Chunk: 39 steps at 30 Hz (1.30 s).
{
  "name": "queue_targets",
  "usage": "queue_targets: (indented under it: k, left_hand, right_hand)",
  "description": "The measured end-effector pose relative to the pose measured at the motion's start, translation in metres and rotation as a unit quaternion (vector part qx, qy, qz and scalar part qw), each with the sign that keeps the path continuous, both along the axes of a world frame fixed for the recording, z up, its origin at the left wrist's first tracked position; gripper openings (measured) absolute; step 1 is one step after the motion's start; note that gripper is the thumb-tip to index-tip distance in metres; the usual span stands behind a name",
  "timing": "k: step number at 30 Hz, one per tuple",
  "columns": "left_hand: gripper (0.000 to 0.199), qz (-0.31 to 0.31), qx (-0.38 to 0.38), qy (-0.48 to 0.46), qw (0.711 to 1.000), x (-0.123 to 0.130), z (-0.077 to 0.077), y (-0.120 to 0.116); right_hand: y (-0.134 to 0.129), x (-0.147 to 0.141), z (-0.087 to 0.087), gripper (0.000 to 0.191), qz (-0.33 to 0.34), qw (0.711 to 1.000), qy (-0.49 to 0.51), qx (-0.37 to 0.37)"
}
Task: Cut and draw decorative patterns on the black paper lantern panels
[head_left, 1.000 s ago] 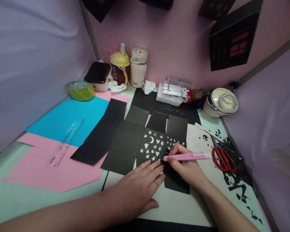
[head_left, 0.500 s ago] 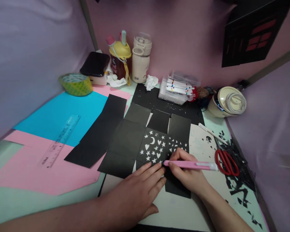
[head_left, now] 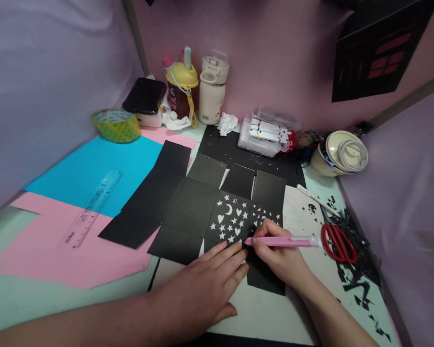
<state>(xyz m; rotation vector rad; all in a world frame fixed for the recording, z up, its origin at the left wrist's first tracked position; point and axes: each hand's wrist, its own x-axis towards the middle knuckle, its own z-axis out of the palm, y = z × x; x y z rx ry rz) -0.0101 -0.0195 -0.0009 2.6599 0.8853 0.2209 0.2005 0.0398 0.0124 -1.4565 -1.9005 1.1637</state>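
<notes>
A sheet of black card (head_left: 192,203) with flaps lies flat, with star, heart and moon cut-outs showing white through two panels. My left hand (head_left: 211,279) rests on its lower edge with fingers stretched out, pressing it down. In my right hand (head_left: 278,253) is a slim pink craft knife (head_left: 289,241), pinched near its tip. That tip touches the card by the left fingertips, beside the lowest stars; the blade itself is too small to make out. Under the card lies a pale board (head_left: 264,318).
Red-handled scissors (head_left: 339,243) and black paper scraps (head_left: 361,294) lie at right, near a white pen (head_left: 316,198). Left are a clear ruler (head_left: 96,205), blue paper (head_left: 72,173), pink paper (head_left: 104,265) and a tape roll (head_left: 117,126). Bottles (head_left: 212,94) and a marker box (head_left: 264,137) stand behind.
The pink knife has tilted slightly, its rear end moving a little left and up, while its tip stays by the left fingertips. The view has shifted slightly.
</notes>
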Motion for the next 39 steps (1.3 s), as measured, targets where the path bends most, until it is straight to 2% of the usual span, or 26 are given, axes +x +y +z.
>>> queue_targets:
  k: [15,39]
  left_hand:
    - [0.059,0.004,0.007,-0.004,1.0,-0.0005,0.0002,-0.0012]
    - [0.059,0.002,0.009,-0.006,1.0,-0.0009,-0.0002,-0.0014]
  right_hand:
    - [-0.0005,0.0032,0.0001,0.018,-0.011,0.999,0.039,-0.013]
    - [-0.0018,0.0049,-0.0027,0.019,0.002,1.0,0.024,-0.002]
